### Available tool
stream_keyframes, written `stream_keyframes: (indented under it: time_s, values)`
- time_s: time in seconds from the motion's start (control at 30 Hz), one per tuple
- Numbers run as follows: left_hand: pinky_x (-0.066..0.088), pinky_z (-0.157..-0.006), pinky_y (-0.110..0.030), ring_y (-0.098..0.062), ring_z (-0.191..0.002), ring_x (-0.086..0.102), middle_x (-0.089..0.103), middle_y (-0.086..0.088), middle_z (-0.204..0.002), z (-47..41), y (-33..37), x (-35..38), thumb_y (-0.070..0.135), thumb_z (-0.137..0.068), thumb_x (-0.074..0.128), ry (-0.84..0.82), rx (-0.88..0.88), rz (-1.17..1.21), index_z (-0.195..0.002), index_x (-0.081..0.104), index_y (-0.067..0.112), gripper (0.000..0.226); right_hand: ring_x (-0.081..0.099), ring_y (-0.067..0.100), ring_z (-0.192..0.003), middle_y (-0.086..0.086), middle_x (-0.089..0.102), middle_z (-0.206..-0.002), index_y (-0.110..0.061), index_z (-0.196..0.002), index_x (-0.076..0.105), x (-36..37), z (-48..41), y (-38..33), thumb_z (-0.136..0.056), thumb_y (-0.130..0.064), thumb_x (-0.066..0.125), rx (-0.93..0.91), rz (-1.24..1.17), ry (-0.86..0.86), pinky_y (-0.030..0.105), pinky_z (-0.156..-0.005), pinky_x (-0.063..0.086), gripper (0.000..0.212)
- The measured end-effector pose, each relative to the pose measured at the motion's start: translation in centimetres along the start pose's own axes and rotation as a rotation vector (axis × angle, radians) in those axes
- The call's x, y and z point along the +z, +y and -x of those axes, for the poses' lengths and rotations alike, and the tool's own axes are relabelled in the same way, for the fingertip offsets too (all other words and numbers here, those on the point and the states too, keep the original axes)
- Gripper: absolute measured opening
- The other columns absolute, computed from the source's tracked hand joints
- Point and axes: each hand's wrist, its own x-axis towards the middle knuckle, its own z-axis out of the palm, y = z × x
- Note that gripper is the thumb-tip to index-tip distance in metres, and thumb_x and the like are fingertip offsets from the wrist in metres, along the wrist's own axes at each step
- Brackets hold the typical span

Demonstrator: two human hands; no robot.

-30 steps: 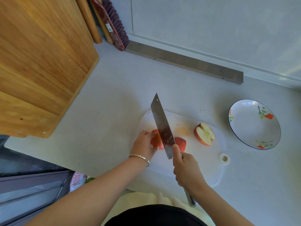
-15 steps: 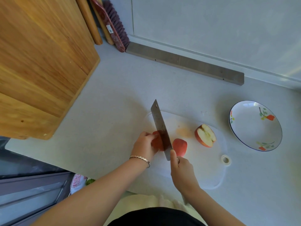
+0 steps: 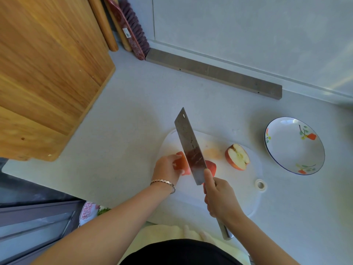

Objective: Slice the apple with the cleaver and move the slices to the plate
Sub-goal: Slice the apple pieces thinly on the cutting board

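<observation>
Left hand: the left hand (image 3: 168, 167) sat at lower centre of the frame, its fingers (image 3: 174, 165) curled over a red apple piece (image 3: 182, 163) and pinning it to the cutting board (image 3: 235, 192); a bracelet (image 3: 162, 183) circled the wrist.
Right hand: the right hand (image 3: 221, 197) was wrapped tight around the cleaver's handle, just right of centre, with the index finger stretched forward along the back of the blade.
Cleaver: the cleaver (image 3: 191, 148) ran from the right hand up toward the frame's centre, tilted, its blade standing between 2 red pieces; whether the edge touched the board could not be told.
Second apple piece: a second apple piece (image 3: 211, 167) lay skin up just right of the blade, partly hidden by it.
Apple half: 1 apple half (image 3: 237, 156) rested cut face up on the board, right of the blade and apart from it.
Plate: the plate (image 3: 294, 145), white with painted fruit, stood on the grey surface (image 3: 124, 131) at the right of the frame, beside the board.
Board detail: a small white ring (image 3: 260, 184) showed at the board's right edge.
Background: a large wooden board (image 3: 47, 73) filled the upper left, a brush (image 3: 131, 29) leaned at top centre, and a grey strip (image 3: 212, 73) lay along the wall.
</observation>
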Motion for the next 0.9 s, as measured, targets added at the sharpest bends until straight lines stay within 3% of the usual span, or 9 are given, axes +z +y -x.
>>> stream_keyframes:
  time_s: [0.17,0.3,0.37,0.47,0.63,0.8,0.9]
  values:
    - [0.053,-0.087,-0.031,-0.025,-0.094,0.065,0.068,-0.009,-0.107,0.0,0.1,0.2,-0.003,-0.078,0.066,0.011,-0.016,0.069,-0.110,0.066,0.004,0.032,0.041,0.017,-0.054,0.009,0.044,-0.062,-0.008,-0.068,0.046,0.0,-0.1,-0.8,-0.092,-0.058,0.027,0.015,0.056,-0.004,0.030,-0.060,0.039,0.059]
    - [0.052,-0.091,-0.047,-0.035,-0.101,0.064,0.068,-0.021,-0.108,0.1,0.2,0.1,-0.003,-0.075,0.068,0.009,-0.043,0.128,-0.108,0.066,0.000,0.033,0.042,0.017,-0.055,0.010,0.045,-0.064,-0.003,-0.072,0.051,0.0,-0.2,-0.6,-0.093,-0.057,0.026,-0.002,0.097,0.002,0.030,-0.060,0.040,0.063]
    - [0.052,-0.093,-0.042,-0.032,-0.102,0.064,0.068,-0.017,-0.109,0.2,0.2,0.0,0.001,-0.078,0.068,-0.009,-0.021,0.072,-0.111,0.066,0.003,0.033,0.041,0.017,-0.054,0.010,0.044,-0.064,0.006,-0.086,0.060,0.0,0.0,0.0,-0.093,-0.058,0.026,0.003,0.126,0.005,0.030,-0.058,0.040,0.073]
    - [0.049,-0.095,-0.031,-0.029,-0.107,0.062,0.066,-0.014,-0.113,0.1,0.2,0.0,0.002,-0.084,0.063,-0.005,-0.054,0.086,-0.115,0.063,0.003,0.032,0.040,0.015,-0.051,0.010,0.045,-0.063,0.005,-0.102,0.062,0.1,0.4,0.6,-0.094,-0.057,0.026,0.007,0.143,0.003,0.029,-0.054,0.039,0.072]
    - [0.053,-0.083,-0.033,-0.031,-0.092,0.067,0.071,-0.018,-0.094,0.2,0.5,0.1,0.003,-0.082,0.063,0.012,-0.041,0.077,-0.099,0.069,0.000,0.018,0.045,0.017,-0.054,0.007,0.044,-0.059,-0.002,-0.074,0.053,0.8,-0.6,-0.3,-0.095,-0.055,0.023,-0.045,0.193,0.020,0.034,-0.062,0.048,0.064]
    - [0.054,-0.084,-0.034,-0.026,-0.092,0.067,0.072,-0.012,-0.094,0.3,0.5,-0.4,0.003,-0.079,0.066,0.011,0.004,0.033,-0.100,0.071,0.006,0.022,0.041,0.016,-0.054,0.005,0.039,-0.056,-0.006,-0.065,0.043,1.4,-0.7,0.2,-0.098,-0.047,0.023,-0.086,0.171,0.034,0.029,-0.059,0.038,0.056]
    - [0.051,-0.081,-0.025,-0.022,-0.087,0.067,0.072,-0.011,-0.094,0.5,0.5,-0.5,0.001,-0.078,0.066,-0.001,0.022,0.017,-0.105,0.070,0.009,0.029,0.039,0.014,-0.053,0.005,0.038,-0.055,-0.009,-0.059,0.038,1.7,-0.1,1.0,-0.098,-0.044,0.024,-0.088,0.150,0.044,0.027,-0.058,0.036,0.055]
